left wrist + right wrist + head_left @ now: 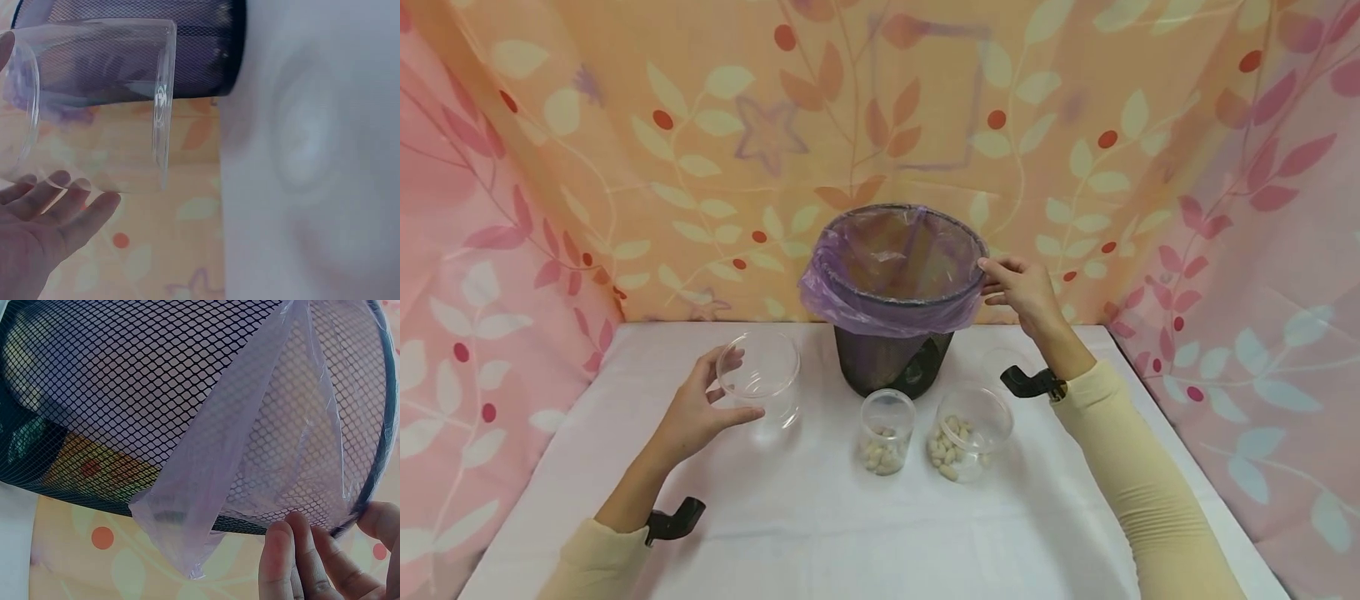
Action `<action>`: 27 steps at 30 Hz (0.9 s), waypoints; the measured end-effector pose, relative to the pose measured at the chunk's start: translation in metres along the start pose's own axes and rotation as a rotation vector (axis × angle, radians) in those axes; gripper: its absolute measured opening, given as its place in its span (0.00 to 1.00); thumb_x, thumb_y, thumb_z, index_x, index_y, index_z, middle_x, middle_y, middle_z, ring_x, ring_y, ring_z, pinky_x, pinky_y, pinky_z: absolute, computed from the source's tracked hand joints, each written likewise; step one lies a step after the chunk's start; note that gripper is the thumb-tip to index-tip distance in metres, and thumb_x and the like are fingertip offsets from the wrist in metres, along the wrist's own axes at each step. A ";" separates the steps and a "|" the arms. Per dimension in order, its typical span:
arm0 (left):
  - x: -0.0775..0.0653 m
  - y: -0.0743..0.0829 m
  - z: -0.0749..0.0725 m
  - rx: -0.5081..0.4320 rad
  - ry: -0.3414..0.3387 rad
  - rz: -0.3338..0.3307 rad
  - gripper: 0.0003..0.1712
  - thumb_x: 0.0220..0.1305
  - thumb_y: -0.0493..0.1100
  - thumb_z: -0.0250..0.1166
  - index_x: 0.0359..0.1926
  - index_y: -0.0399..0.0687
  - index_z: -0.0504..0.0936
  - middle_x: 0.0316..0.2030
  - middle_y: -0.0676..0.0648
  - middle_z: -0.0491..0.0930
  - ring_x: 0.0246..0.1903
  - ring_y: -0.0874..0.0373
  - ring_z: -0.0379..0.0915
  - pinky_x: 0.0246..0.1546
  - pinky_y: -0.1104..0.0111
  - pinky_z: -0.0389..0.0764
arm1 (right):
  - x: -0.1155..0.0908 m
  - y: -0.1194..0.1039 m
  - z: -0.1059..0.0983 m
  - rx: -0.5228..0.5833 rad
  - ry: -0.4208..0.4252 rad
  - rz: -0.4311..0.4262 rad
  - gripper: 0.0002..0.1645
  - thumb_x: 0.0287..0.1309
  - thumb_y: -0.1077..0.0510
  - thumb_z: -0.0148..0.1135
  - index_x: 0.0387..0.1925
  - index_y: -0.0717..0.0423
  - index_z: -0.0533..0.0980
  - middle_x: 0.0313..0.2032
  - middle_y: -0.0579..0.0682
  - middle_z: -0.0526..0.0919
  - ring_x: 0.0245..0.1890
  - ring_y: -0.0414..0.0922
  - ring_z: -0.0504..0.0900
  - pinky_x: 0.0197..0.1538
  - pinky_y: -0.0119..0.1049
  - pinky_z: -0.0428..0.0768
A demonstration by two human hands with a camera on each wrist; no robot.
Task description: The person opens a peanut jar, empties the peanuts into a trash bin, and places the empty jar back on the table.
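Observation:
My left hand (700,412) holds an empty clear plastic cup (767,404) at the left, thumb on one side and fingers on the other. In the left wrist view the cup (106,106) is raised off the white tabletop. At the back stands a dark mesh wastebasket (880,362), lined with a purple bag (865,308) folded over its rim. My right hand (1026,292) pinches the wastebasket's right rim, thumb on top and fingers below. The right wrist view shows those fingertips (300,531) against the bag and mesh.
In front of the wastebasket, a small clear cup (887,433) and a wider clear cup (973,433) both contain pale oval pieces, perhaps nuts or beans. A faint clear round item (1009,360) lies near the right wrist. Patterned cloth (700,167) encloses the white table (820,542).

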State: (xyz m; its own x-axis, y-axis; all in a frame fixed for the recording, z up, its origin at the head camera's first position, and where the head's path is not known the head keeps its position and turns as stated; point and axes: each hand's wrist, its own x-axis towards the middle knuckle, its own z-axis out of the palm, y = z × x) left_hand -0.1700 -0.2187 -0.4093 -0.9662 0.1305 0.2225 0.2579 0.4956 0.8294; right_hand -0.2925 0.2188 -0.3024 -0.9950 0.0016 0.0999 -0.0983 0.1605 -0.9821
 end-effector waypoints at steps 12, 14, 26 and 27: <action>-0.020 -0.033 0.019 0.075 -0.079 -0.068 0.57 0.47 0.50 0.78 0.72 0.45 0.54 0.67 0.42 0.67 0.66 0.48 0.62 0.57 0.72 0.70 | 0.000 0.000 0.000 0.030 -0.002 -0.004 0.06 0.61 0.52 0.65 0.31 0.48 0.80 0.21 0.40 0.83 0.23 0.37 0.84 0.29 0.29 0.83; -0.022 -0.036 0.021 0.079 -0.095 -0.083 0.57 0.48 0.50 0.78 0.72 0.45 0.54 0.68 0.41 0.67 0.66 0.47 0.62 0.59 0.68 0.71 | 0.000 0.001 0.000 0.025 -0.005 -0.004 0.06 0.61 0.52 0.65 0.31 0.48 0.79 0.21 0.40 0.83 0.23 0.37 0.84 0.29 0.28 0.83; -0.030 -0.039 0.023 0.036 -0.109 -0.093 0.56 0.48 0.48 0.78 0.70 0.42 0.54 0.68 0.37 0.65 0.67 0.42 0.60 0.62 0.43 0.68 | 0.000 0.000 0.000 0.027 0.000 0.000 0.06 0.62 0.52 0.64 0.30 0.48 0.79 0.21 0.40 0.82 0.24 0.37 0.83 0.30 0.29 0.83; -0.030 -0.039 0.023 0.031 -0.109 -0.093 0.55 0.48 0.47 0.78 0.70 0.42 0.54 0.68 0.36 0.65 0.67 0.42 0.60 0.63 0.43 0.68 | 0.000 0.000 0.000 0.031 -0.001 0.001 0.06 0.62 0.52 0.65 0.30 0.48 0.79 0.21 0.40 0.82 0.23 0.37 0.83 0.30 0.29 0.83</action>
State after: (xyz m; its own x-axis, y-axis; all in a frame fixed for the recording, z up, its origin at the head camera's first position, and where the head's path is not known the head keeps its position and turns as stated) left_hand -0.1507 -0.2222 -0.4598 -0.9809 0.1739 0.0870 0.1684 0.5358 0.8274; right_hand -0.2922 0.2183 -0.3030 -0.9951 0.0007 0.0986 -0.0977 0.1296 -0.9867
